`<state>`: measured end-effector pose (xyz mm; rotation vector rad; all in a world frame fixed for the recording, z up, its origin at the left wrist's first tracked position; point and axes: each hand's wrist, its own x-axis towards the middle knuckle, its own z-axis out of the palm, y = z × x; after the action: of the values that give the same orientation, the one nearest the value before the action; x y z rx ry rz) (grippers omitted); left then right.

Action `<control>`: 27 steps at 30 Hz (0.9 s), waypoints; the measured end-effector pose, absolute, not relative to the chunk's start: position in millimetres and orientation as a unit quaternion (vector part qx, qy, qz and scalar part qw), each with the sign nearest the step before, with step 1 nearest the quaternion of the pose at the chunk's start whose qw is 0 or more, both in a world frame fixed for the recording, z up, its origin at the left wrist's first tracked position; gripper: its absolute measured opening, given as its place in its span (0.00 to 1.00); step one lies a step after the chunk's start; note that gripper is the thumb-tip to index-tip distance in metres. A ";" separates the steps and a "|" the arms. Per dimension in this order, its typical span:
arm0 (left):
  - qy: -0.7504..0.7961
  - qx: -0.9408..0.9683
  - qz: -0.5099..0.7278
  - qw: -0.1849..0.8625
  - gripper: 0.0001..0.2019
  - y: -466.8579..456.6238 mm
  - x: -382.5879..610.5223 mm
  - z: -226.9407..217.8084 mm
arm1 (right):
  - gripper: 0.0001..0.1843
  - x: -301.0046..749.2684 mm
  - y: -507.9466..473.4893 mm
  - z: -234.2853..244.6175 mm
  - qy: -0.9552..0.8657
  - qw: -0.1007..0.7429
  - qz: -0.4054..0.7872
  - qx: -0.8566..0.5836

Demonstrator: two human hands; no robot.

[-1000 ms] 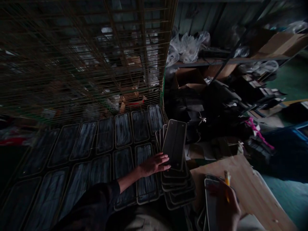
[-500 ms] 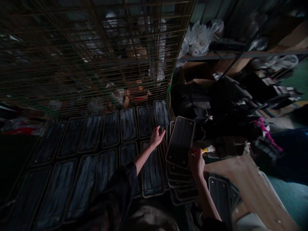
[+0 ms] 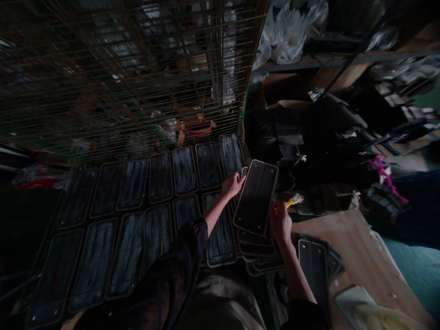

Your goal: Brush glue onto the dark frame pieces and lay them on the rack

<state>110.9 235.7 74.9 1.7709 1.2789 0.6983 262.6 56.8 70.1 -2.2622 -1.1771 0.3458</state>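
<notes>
My left hand (image 3: 233,184) is at the left edge of a dark rectangular panel (image 3: 256,197) with rounded corners, a pale rim and small studs near its corners. Its thumb and fingers are closed at that edge, though the fingertips are partly hidden. The panel lies on top of a stack of similar panels (image 3: 257,250). At the stack's right side, my right hand (image 3: 281,224) is closed around a brush (image 3: 290,201) with a yellow handle and pale bristles pointing away to the right. To the left, rows of panels (image 3: 184,169) with streaky whitish coating lie on a wire rack.
A wire mesh grid (image 3: 137,82) rises behind the rows. More dark panels (image 3: 312,256) rest on a wooden board (image 3: 364,256) at right. Beyond are dark bundles (image 3: 278,133), an open cardboard box (image 3: 285,89) and a shelf holding plastic bags (image 3: 292,32).
My left hand has moved right to the edge of the top panel, and its spread fingers have closed in. My right hand still holds the brush beside the stack. The view has shifted slightly.
</notes>
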 end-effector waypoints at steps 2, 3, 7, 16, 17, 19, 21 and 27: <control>0.516 0.699 0.296 0.397 0.16 229.3 113.1 67.7 | 0.15 257.8 62.4 68.1 -0.429 0.287 0.130 -0.847; 0.524 0.691 0.318 0.383 0.17 223.9 113.5 63.7 | 0.17 256.1 65.4 66.7 -0.431 0.289 0.131 -0.845; 0.583 0.616 0.411 0.333 0.20 182.9 104.3 46.2 | 0.16 255.1 72.0 61.0 -0.438 0.303 0.124 -0.837; 0.603 0.534 0.321 0.497 0.19 63.1 80.4 17.8 | 0.15 270.0 65.0 64.7 -0.455 0.312 0.151 -0.821; 0.606 0.542 0.314 0.491 0.20 57.6 81.2 19.1 | 0.15 269.9 62.3 66.2 -0.462 0.302 0.154 -0.819; 0.610 0.570 0.307 0.457 0.22 50.8 81.9 24.4 | 0.15 268.1 55.0 68.8 -0.485 0.277 0.157 -0.814; 0.610 0.606 0.294 0.416 0.23 46.9 80.0 31.8 | 0.15 264.6 45.7 70.5 -0.510 0.254 0.157 -0.807; 0.584 0.697 0.209 0.358 0.23 33.7 63.8 51.7 | 0.19 249.5 18.7 69.2 -0.541 0.237 0.120 -0.798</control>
<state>63.8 33.7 51.7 1.7988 1.5079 0.5404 249.5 18.7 69.2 -2.1891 -1.4820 0.3293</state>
